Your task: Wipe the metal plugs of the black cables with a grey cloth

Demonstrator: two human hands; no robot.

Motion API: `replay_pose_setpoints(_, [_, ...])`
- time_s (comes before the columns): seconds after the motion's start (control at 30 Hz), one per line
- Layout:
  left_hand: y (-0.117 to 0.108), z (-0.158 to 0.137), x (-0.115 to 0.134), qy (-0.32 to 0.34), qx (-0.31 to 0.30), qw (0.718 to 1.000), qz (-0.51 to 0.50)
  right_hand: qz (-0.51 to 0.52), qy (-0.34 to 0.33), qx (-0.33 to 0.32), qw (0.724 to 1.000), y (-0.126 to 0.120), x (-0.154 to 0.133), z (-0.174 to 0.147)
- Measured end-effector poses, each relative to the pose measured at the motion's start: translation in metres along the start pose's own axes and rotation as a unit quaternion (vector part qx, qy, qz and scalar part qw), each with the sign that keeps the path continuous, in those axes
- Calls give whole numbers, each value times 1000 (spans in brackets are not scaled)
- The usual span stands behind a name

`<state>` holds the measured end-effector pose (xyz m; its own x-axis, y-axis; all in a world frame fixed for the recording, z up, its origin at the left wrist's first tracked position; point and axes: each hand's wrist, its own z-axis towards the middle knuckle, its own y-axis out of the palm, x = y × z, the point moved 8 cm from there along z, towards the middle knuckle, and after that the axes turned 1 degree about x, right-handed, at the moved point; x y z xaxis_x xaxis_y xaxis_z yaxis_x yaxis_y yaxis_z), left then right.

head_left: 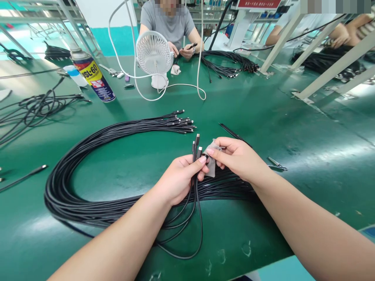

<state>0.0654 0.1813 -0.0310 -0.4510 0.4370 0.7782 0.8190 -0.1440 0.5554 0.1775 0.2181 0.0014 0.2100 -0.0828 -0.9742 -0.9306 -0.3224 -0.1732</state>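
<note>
Above the cable bundle (57,185) on the green table (263,105), the left hand (179,177) pinches several cable ends (199,152) upright, presumably to keep them exposed, while the right hand (238,156) grips a grey cloth (211,168) against a sideways one.

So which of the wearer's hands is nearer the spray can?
Left. The left hand, holding cable ends, is to the right of the spray can and closer to the wearer; the right hand, holding grey cloth, is farther right.

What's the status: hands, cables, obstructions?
Left hand gripping several black cables near their connectors. Right hand pinching gray cloth beside them. Cable bundle curved on table. White fan beyond, clear of both hands.
</note>
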Motion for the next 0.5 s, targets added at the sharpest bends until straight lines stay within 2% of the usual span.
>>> replay_pose_setpoints(0.13, [3, 0, 3, 14, -16, 1000, 11, -1, 17, 6, 1000, 0, 2, 0])
replay_pose_setpoints(0.2, [6, 0, 4, 20, -29, 999, 16, -2, 15, -16, 1000, 3, 1, -1])
replay_pose_setpoints(0.3, [8, 0, 5, 21, -35, 999, 22, 1, -3, -54, 999, 7, -3, -2])
replay_pose_setpoints(0.43, [8, 0, 3, 13, -31, 999, 27, -9, -28, -63, 998, 8, -5, -4])
replay_pose_setpoints(0.5, [8, 0, 3, 11, -29, 999, 30, -57, -55, -50, 996, 7, -7, -4])
